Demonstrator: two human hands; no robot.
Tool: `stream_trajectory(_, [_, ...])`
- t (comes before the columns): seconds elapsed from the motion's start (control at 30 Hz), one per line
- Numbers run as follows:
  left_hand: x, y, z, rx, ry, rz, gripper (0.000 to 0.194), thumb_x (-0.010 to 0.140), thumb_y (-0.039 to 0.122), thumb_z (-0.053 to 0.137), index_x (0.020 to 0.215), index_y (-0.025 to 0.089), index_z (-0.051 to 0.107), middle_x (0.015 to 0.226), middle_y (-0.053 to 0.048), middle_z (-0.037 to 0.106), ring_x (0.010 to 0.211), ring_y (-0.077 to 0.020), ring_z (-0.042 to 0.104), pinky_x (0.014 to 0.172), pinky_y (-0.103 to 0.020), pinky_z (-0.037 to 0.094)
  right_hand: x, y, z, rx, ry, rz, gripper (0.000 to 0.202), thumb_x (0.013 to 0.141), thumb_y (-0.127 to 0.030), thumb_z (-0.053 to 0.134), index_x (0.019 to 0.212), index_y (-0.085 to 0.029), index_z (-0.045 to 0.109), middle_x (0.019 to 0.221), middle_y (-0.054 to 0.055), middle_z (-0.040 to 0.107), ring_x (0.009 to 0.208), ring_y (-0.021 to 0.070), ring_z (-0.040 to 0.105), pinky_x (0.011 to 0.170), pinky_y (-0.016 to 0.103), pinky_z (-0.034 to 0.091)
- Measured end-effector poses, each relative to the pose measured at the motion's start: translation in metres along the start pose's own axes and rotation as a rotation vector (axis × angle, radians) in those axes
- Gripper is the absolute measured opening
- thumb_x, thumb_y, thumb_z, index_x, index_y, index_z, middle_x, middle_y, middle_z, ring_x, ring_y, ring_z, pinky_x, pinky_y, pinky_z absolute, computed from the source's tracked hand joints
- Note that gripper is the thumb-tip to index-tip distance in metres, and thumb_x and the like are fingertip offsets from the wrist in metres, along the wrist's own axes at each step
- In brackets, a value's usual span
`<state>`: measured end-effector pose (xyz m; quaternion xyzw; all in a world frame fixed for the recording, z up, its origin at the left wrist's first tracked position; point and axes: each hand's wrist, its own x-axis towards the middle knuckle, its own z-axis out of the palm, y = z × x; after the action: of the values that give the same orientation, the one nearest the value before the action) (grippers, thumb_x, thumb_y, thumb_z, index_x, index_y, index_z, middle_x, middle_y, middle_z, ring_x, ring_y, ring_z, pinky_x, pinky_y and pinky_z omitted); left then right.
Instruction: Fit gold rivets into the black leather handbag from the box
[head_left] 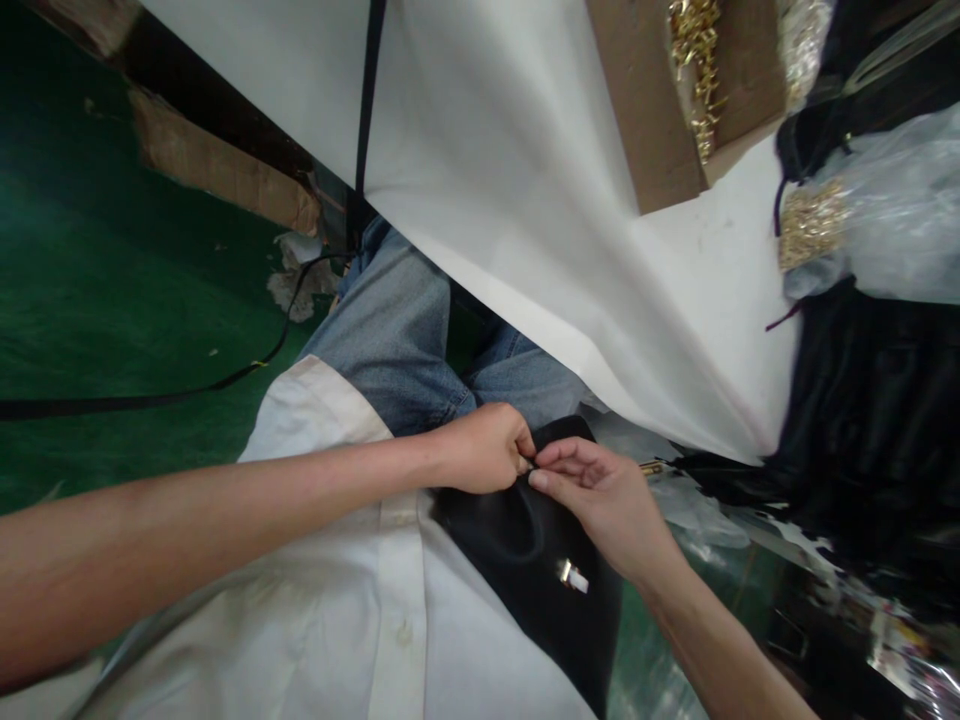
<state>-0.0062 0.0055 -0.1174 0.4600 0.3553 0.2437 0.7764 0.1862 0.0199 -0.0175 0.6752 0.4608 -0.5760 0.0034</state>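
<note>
A smooth black piece (570, 540), perhaps leather or part of a bag, lies across my lap against the white shirt. On its surface sits a small gold-coloured metal fitting (573, 576) with a white part. Over its upper end my left hand (487, 450) is closed in a pinch. My right hand (600, 495) meets it from the right, thumb and forefinger pinched together. Between the two sets of fingertips a small dark bit shows, too small to name. The fingers hide most of it.
A white-covered table (510, 200) slants above my knees. On it stand a cardboard box (652, 120) of gold-coloured metal pieces and a clear plastic bag (900, 210) of similar bits. Black material (885, 400) hangs at the right. A black strap (247, 370) crosses the green floor (112, 280).
</note>
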Motion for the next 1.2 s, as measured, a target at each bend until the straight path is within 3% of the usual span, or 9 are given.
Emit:
stream_trajectory(0.37, [-0.007, 0.006, 0.001, -0.073, -0.069, 0.012, 0.022, 0.081, 0.000, 0.056, 0.072, 0.015, 0.069, 0.060, 0.006, 0.053, 0.058, -0.0105, 0.043, 0.056, -0.024, 0.031, -0.008, 0.004, 0.015, -0.019, 0.085, -0.051, 0.037, 0.081, -0.047, 0.096, 0.092, -0.021, 0.072, 0.087, 0.005, 0.080, 0.080, 0.0203, 0.073, 0.076, 0.032, 0.058])
stream_trajectory(0.5, [-0.008, 0.000, 0.006, -0.131, -0.085, -0.021, 0.015, 0.086, 0.008, 0.062, 0.073, 0.016, 0.063, 0.059, 0.008, 0.050, 0.055, -0.0090, 0.039, 0.053, -0.024, 0.028, -0.005, 0.004, 0.013, -0.054, 0.045, -0.032, 0.036, 0.081, -0.043, 0.095, 0.098, -0.020, 0.073, 0.090, 0.006, 0.080, 0.082, 0.0209, 0.074, 0.079, 0.034, 0.060])
stream_trajectory(0.63, [-0.007, -0.006, 0.013, -0.162, -0.063, -0.051, 0.011, 0.086, 0.015, 0.068, 0.075, 0.016, 0.065, 0.058, 0.008, 0.053, 0.053, -0.0095, 0.040, 0.052, -0.024, 0.026, -0.004, 0.004, 0.011, -0.105, 0.040, -0.021, 0.033, 0.081, -0.037, 0.089, 0.104, -0.020, 0.074, 0.092, 0.007, 0.080, 0.084, 0.0216, 0.075, 0.079, 0.034, 0.061])
stream_trajectory(0.73, [-0.006, -0.006, 0.017, -0.160, -0.010, -0.055, 0.011, 0.081, 0.007, 0.063, 0.078, 0.014, 0.071, 0.060, 0.006, 0.056, 0.055, -0.0102, 0.043, 0.054, -0.025, 0.029, -0.003, 0.005, 0.009, -0.151, 0.061, -0.014, 0.031, 0.077, -0.032, 0.086, 0.103, -0.020, 0.074, 0.094, 0.007, 0.081, 0.084, 0.0213, 0.075, 0.077, 0.033, 0.060])
stream_trajectory(0.83, [-0.004, -0.004, 0.019, -0.154, 0.032, -0.058, 0.022, 0.077, 0.000, 0.057, 0.080, 0.013, 0.075, 0.064, 0.004, 0.061, 0.059, -0.0112, 0.047, 0.056, -0.025, 0.031, -0.002, 0.004, 0.006, -0.158, 0.011, 0.019, 0.032, 0.076, -0.034, 0.086, 0.102, -0.020, 0.074, 0.095, 0.007, 0.082, 0.084, 0.0211, 0.076, 0.078, 0.033, 0.060])
stream_trajectory(0.93, [-0.004, -0.002, 0.020, -0.155, 0.039, -0.060, 0.021, 0.077, -0.001, 0.057, 0.076, 0.013, 0.073, 0.066, 0.003, 0.063, 0.060, -0.0118, 0.049, 0.056, -0.025, 0.032, -0.002, 0.002, 0.005, -0.156, -0.017, 0.050, 0.033, 0.072, -0.034, 0.086, 0.099, -0.020, 0.074, 0.091, 0.007, 0.082, 0.080, 0.0206, 0.075, 0.075, 0.032, 0.059])
stream_trajectory(1.2, [-0.004, -0.003, 0.017, -0.174, -0.006, -0.071, 0.021, 0.080, 0.001, 0.057, 0.078, 0.013, 0.074, 0.063, 0.004, 0.060, 0.055, -0.0111, 0.046, 0.053, -0.025, 0.031, -0.003, 0.003, 0.018, -0.149, 0.148, 0.030, 0.030, 0.065, -0.029, 0.081, 0.093, -0.018, 0.075, 0.081, 0.005, 0.078, 0.069, 0.0169, 0.067, 0.067, 0.030, 0.054])
